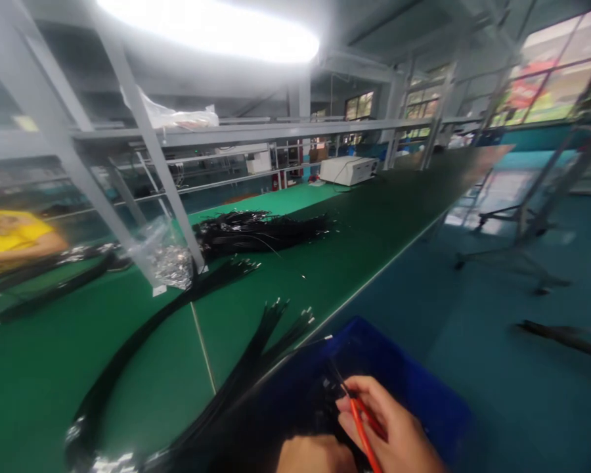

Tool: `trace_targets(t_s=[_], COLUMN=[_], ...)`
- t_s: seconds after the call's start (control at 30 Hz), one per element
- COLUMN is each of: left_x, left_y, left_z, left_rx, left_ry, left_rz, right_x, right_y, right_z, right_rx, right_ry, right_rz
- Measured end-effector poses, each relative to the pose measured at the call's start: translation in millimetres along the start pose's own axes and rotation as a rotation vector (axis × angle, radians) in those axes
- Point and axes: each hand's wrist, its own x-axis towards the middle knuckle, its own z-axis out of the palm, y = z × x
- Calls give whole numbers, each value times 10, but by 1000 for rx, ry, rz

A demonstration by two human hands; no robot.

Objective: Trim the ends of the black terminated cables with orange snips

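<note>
Over the blue bin [423, 387] at the bench's near edge, the person's right hand [394, 430] is curled around a red-handled tool [362, 427], probably cutters, its tip at the black cables [320, 401] inside. The left hand [312, 458], just beside it, is mostly cut off, so its grip cannot be told. More cable bundles [263, 328] lie on the green bench [128, 368].

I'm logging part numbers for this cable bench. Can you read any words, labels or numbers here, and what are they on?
No text can be read anywhere.
The red and green sign at upper right: too blurred to read.
The white box: no legible label.
The blue bin: no print visible.
The red-handled tool in the right hand: no marking visible.
</note>
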Motion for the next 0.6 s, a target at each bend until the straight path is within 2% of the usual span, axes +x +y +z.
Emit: trace_targets(t_s=[0.07,0.13,0.2,0.27,0.4,0.47,0.53,0.6], left_x=[-60,-108,-132,-132,-116,-121,-128,-115], left_y=[-143,-306,-451,-552,-641,-655,-630,-530], left_z=[-232,-519,-746,-860,-900,-941,-1004,-1042], left_rx=[88,329,511,553,525,437,212,-91], left_ry=[107,299,325,303,291,301,319,336], left_rz=[-53,-231,-386,-431,-431,-474,-472,-357], right_x=[101,185,255,310,359,351,322,270], right_y=[104,193,262,324,464,518,521,448], right_z=[142,275,390,485,571,527,430,313], right_rx=[-172,-273,-312,-310,-267,-233,-201,-130], right_ry=[-5,-23,-28,-28,-38,14,106,190], right_rz=[-65,-132,-187,-205,-163,-137,-118,-95])
